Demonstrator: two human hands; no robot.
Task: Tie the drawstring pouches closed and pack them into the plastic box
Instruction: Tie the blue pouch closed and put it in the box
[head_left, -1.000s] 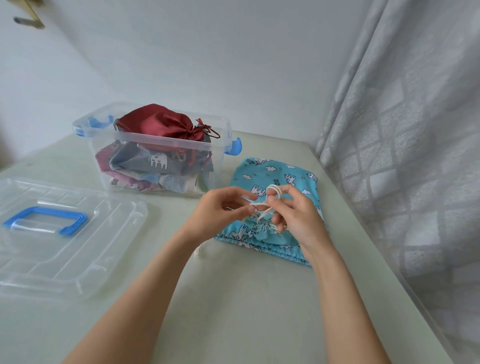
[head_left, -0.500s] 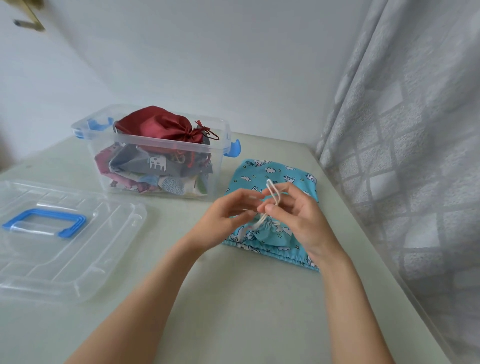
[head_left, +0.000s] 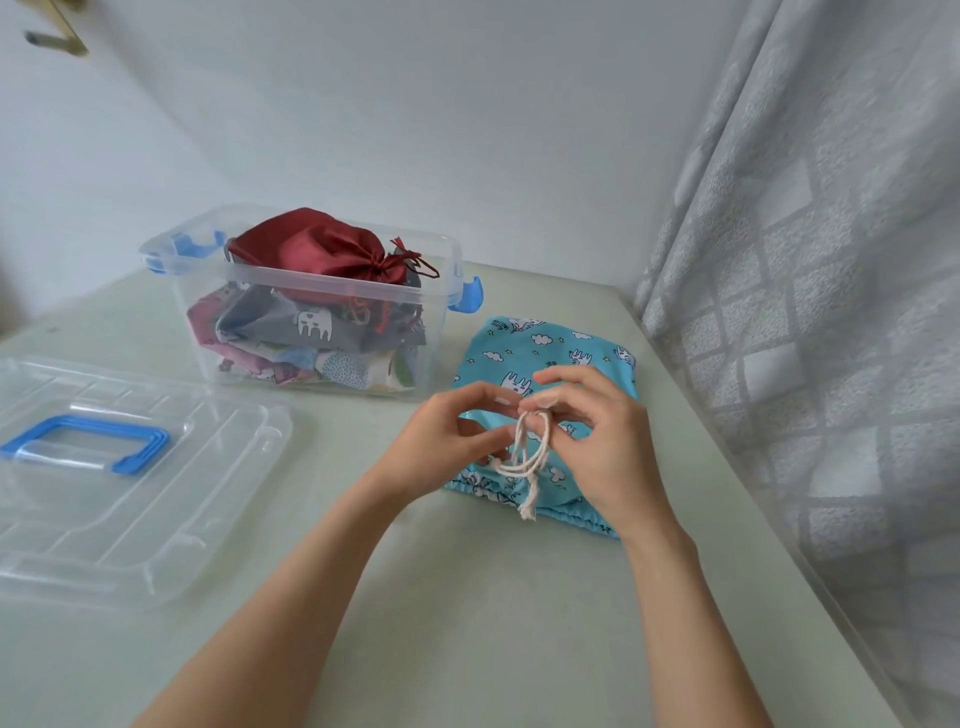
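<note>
With the cord pinched by both hands above the blue pouch on the counter beside the box, the half-formed knot could be lost if tension is released.

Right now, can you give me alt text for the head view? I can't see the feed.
Both hands, left hand and right hand, pinch the white cord of a blue pouch lying on the table, mid-knot. Behind sits the open clear box full of pouches, a red pouch on top; its lid lies at left.
</note>
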